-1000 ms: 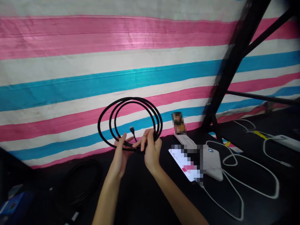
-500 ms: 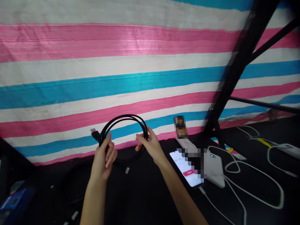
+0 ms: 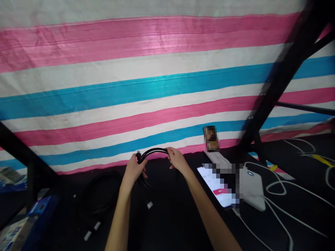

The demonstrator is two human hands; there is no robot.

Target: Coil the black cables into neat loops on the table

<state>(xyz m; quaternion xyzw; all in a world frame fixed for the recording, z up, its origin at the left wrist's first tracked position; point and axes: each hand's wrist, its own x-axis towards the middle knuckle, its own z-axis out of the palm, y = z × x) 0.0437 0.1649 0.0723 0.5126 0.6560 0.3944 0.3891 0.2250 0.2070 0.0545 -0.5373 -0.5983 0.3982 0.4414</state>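
A looped black cable (image 3: 155, 150) is held between my two hands, just above the dark surface. My left hand (image 3: 135, 167) grips the left side of the loop, fingers closed, with a connector (image 3: 138, 153) poking up beside the thumb. On the right side of the loop, my right hand (image 3: 177, 159) pinches the strands between thumb and fingers. The other end of the cable, with a pale tip (image 3: 149, 205), hangs or lies below the left hand. Against the dark background the lower part of the loop is hard to see.
A second coiled black cable (image 3: 101, 207) lies left of my forearms. Further left are blue boxes (image 3: 43, 212). To the right are a lit phone (image 3: 213, 188), a white power bank (image 3: 252, 190) and white cords (image 3: 284, 181). Black frame bars (image 3: 280, 83) stand before a striped sheet (image 3: 131, 101).
Both hands have lowered with the looped cable, and its visible arc is flatter. The view has shifted left, bringing more of the blue boxes and the second coil into sight.
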